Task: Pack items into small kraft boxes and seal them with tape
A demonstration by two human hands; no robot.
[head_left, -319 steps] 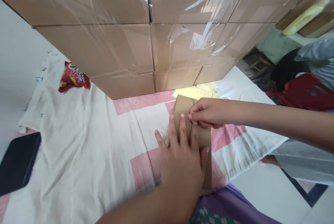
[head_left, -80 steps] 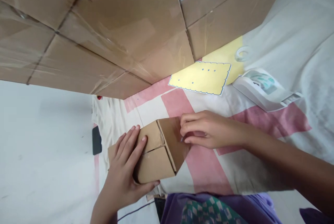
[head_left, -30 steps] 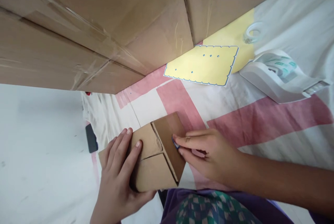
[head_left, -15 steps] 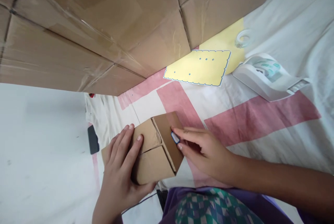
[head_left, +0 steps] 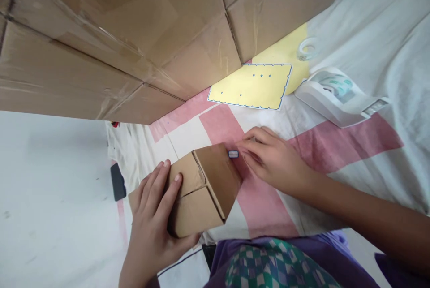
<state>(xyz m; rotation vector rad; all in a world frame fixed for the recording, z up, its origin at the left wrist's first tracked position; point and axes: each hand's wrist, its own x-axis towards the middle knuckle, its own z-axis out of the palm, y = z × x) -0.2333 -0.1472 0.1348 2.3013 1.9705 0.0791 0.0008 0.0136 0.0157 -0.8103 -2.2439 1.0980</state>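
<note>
A small brown cardboard box [head_left: 196,205] with taped flaps stands tilted toward me. My left hand [head_left: 156,216] is wrapped round its left side, fingers over the top and thumb low at the front. Just off the box's right edge is a small pale piece with a blue border [head_left: 233,154]; whether it rests on the cloth or hangs above it I cannot tell. Close to the right of that piece is my right hand [head_left: 268,156], its thumb and forefinger tips slightly apart with nothing visible between them.
A large taped cardboard box [head_left: 134,23] rises behind. Yellow card with blue-outlined edges [head_left: 255,88] lies by its base. On the right are a white tape dispenser [head_left: 339,97] and a tape roll [head_left: 307,49]. A dark object [head_left: 118,182] sits at left on the pink-and-white cloth [head_left: 265,207].
My right hand has moved up and right, away from the small box's side. The blue-bordered piece has shifted up and right from that side. My left hand keeps its hold.
</note>
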